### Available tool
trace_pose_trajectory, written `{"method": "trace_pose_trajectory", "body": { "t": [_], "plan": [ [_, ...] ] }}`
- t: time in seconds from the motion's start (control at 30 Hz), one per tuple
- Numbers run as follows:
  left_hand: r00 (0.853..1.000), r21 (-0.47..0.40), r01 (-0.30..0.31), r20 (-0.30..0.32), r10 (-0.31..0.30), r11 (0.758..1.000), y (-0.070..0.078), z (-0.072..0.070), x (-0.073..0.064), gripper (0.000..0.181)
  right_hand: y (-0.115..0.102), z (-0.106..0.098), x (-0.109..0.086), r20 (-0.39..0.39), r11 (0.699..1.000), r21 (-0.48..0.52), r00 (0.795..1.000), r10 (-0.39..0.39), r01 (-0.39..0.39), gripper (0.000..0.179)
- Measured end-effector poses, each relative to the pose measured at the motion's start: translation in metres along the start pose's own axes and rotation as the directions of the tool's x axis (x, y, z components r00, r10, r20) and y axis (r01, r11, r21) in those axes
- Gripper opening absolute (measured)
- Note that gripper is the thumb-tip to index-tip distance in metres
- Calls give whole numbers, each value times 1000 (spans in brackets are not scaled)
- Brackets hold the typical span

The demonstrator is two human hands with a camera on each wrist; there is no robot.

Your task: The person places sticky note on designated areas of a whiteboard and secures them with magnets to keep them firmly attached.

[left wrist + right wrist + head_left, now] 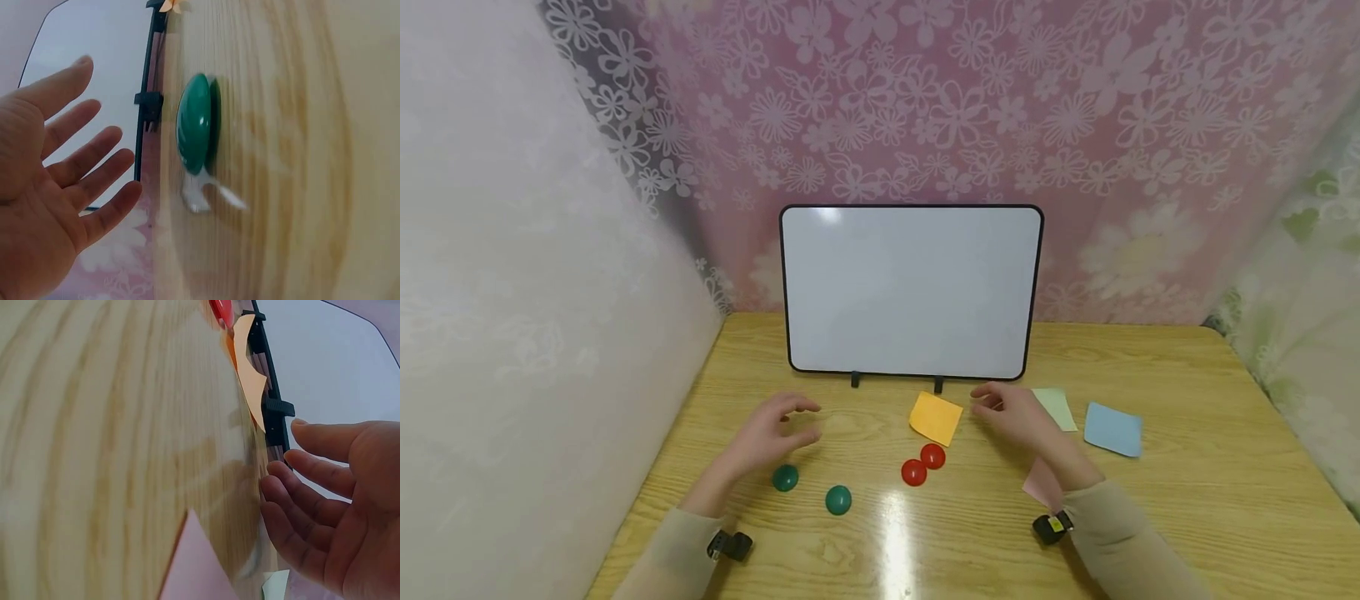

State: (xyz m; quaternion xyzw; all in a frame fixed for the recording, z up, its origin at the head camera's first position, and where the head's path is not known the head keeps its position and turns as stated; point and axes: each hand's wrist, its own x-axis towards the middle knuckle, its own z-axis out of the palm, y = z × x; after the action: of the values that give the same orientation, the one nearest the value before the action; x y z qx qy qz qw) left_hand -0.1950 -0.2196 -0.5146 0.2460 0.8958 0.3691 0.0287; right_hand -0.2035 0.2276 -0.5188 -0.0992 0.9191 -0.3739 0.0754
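Note:
My left hand (763,437) hovers over the table's left side, fingers loosely bent and apart, holding nothing. Just below it lies a green domed disc (786,477), like a round magnet; a second green disc (838,500) is to its right. My right hand (1021,419) is raised right of the orange sticky note (936,418), relaxed and not touching it. Two red domed discs (913,472) lie side by side below that note. Partly behind the right hand and forearm are a pale green note (1056,408) and a pink note (1042,483).
A black-framed whiteboard (910,292) stands upright at the back on small black feet (938,384). Farther right on the wooden table (1217,467) lies a blue sticky note (1113,430). A light wall (550,292) borders the left, and a pink floral one (910,100) the back.

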Motion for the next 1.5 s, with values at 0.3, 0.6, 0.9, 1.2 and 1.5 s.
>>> {"method": "trace_pose_trajectory", "body": {
  "t": [0.3, 0.6, 0.9, 1.2, 1.5],
  "plan": [
    [996, 11, -23, 90, 21, 1000, 2, -15, -25, 46, -13, 9, 1, -4, 999, -35, 1000, -20, 20, 31],
    [987, 48, -20, 162, 12, 999, 3, -19, -41, 55, -21, 17, 6, -17, 991, -130, 1000, 20, -22, 31],
    [977, 68, -27, 215, 12, 997, 1, -16, -47, 56, -22, 26, 16, -6, 974, -209, 996, 87, -86, 33],
    [963, 77, 14, 267, -34, 997, -4, -14, -48, 52, -25, 30, 18, -18, 965, -236, 994, 109, -111, 28],
    [961, 54, -32, 276, 16, 998, -5, -13, -47, 46, -27, 29, 18, 14, 966, -230, 992, 128, -122, 26]
  ]
}}
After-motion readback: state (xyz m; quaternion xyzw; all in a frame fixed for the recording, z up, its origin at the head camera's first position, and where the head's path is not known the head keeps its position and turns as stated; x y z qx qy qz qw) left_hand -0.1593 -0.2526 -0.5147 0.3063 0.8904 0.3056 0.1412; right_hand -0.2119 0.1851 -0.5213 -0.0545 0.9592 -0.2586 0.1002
